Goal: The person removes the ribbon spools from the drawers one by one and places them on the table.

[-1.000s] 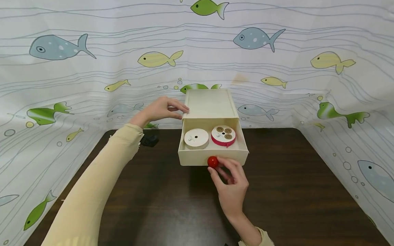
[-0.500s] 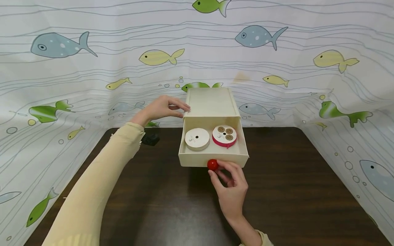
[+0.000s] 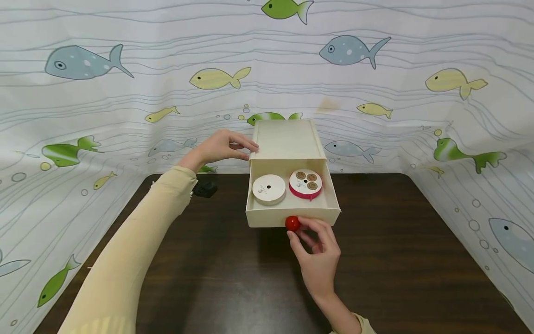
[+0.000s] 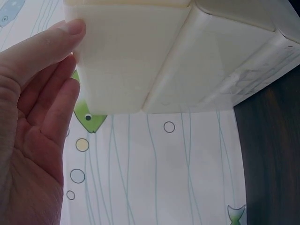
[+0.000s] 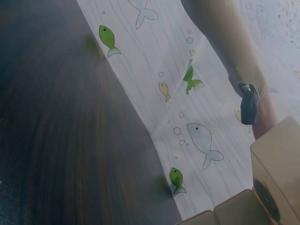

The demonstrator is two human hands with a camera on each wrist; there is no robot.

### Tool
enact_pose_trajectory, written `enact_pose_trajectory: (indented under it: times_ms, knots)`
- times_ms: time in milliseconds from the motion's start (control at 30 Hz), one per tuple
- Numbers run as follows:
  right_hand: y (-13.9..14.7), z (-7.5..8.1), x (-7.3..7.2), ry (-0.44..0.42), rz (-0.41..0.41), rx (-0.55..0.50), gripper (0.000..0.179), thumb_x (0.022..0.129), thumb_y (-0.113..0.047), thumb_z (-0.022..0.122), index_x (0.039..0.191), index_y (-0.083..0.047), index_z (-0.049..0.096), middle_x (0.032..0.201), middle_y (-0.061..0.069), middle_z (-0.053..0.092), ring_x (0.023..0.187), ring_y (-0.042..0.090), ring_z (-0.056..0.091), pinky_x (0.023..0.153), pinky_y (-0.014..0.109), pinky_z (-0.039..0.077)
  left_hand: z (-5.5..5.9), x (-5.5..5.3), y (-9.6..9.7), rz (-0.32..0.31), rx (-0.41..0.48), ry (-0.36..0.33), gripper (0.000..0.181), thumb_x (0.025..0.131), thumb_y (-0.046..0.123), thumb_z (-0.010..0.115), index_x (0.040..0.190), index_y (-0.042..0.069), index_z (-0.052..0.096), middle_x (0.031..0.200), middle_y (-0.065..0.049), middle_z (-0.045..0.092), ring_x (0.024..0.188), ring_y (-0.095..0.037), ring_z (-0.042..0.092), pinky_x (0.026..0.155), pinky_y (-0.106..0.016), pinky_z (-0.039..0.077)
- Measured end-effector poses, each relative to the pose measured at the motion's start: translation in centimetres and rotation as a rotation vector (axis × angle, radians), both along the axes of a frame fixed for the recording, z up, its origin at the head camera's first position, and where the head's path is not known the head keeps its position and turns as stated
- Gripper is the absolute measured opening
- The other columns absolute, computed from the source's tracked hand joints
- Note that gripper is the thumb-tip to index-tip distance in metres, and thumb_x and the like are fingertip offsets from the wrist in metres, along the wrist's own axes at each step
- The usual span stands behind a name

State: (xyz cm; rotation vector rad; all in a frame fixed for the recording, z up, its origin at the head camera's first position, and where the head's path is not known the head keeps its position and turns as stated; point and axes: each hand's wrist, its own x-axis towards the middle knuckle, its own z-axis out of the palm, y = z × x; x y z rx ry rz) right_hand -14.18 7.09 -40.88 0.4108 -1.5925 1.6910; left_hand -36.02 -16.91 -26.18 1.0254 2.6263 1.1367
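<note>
A cream drawer box [image 3: 289, 139] stands at the back of the table with its front drawer [image 3: 267, 218] pulled out. Inside lie a white spool [image 3: 269, 189] and a spool of pink ribbon [image 3: 306, 183] with round brown discs on its face. My right hand [image 3: 319, 260] pinches the drawer's red round knob [image 3: 292, 223] between thumb and forefinger. My left hand [image 3: 221, 147] touches the box's left side near its top front edge. In the left wrist view, the left thumb rests on the edge of the box [image 4: 126, 56], its other fingers beside it. The right wrist view leaves the right hand out.
A dark wooden table [image 3: 225, 278] lies beneath. A white sheet [image 3: 167, 28] printed with fish rises behind and at both sides. A black wrist device [image 3: 204, 189] sits under the left wrist. More box sections show in the left wrist view.
The drawer has come out slightly toward me, with the right hand still pinching its knob, and has shifted a little right. The left hand has stayed on the box.
</note>
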Motion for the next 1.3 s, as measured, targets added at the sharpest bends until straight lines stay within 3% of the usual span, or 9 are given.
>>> enact_pose_trajectory:
  times_ms: [300,433,567,833,1033,1167,1300]
  knots:
    - [0.1,0.0,0.1,0.024,0.009,0.019,0.041,0.071,0.019,0.077,0.109,0.007,0.069,0.104,0.022,0.060,0.094,0.015,0.064,0.082,0.025,0.059,-0.1,0.0,0.1,0.011,-0.015,0.011,0.028,0.085,0.008,0.077,0.113,0.012,0.077,0.131,-0.009,0.068,0.129,-0.021,0.058,0.109,-0.035,0.048]
    - [0.7,0.6,-0.1,0.100,-0.064,0.084,0.041,0.069,0.019,0.078,0.108,0.008,0.070,0.103,0.022,0.063,0.092,0.015,0.067,0.083,0.024,0.059,0.0,0.1,0.2,0.003,-0.011,0.011,0.028,0.086,0.008,0.076,0.114,0.012,0.076,0.130,-0.009,0.068,0.129,-0.021,0.058,0.108,-0.035,0.048]
    - [1.6,2.2,-0.6,0.184,-0.135,0.144,0.040,0.068,0.018,0.078,0.106,0.008,0.071,0.100,0.021,0.067,0.088,0.017,0.069,0.083,0.024,0.059,0.1,0.0,0.0,-0.001,-0.009,0.010,0.028,0.086,0.008,0.076,0.114,0.011,0.076,0.131,-0.011,0.067,0.131,-0.023,0.057,0.109,-0.037,0.047]
    - [3.3,7.0,-1.5,0.214,-0.137,0.249,0.039,0.071,0.014,0.079,0.108,0.004,0.073,0.101,0.020,0.072,0.089,0.016,0.070,0.085,0.024,0.058,0.0,0.2,0.0,0.001,0.000,-0.005,0.028,0.086,0.008,0.076,0.114,0.011,0.076,0.131,-0.010,0.067,0.131,-0.022,0.057,0.110,-0.038,0.047]
    - [4.9,10.8,-2.8,0.166,-0.052,0.485,0.042,0.075,0.005,0.081,0.115,-0.003,0.072,0.107,0.012,0.074,0.094,0.015,0.071,0.086,0.024,0.058,-0.3,0.0,0.0,-0.013,0.002,0.008,0.027,0.086,0.009,0.076,0.114,0.011,0.076,0.130,-0.011,0.067,0.132,-0.023,0.056,0.112,-0.043,0.044]
    - [5.4,14.1,-4.1,0.017,0.089,0.788,0.045,0.081,-0.007,0.080,0.124,-0.006,0.067,0.118,0.006,0.071,0.101,0.016,0.070,0.088,0.031,0.059,-0.4,0.1,-0.2,-0.012,-0.004,0.023,0.028,0.087,0.009,0.076,0.114,0.011,0.076,0.130,-0.011,0.068,0.134,-0.024,0.054,0.115,-0.041,0.041]
    - [5.7,16.9,-6.4,-0.120,0.245,1.094,0.052,0.085,-0.014,0.078,0.133,-0.008,0.060,0.130,0.009,0.065,0.111,0.023,0.067,0.091,0.041,0.059,-0.3,0.0,0.0,-0.011,-0.006,0.030,0.027,0.086,0.009,0.076,0.114,0.012,0.076,0.130,-0.010,0.068,0.134,-0.023,0.053,0.116,-0.041,0.040]
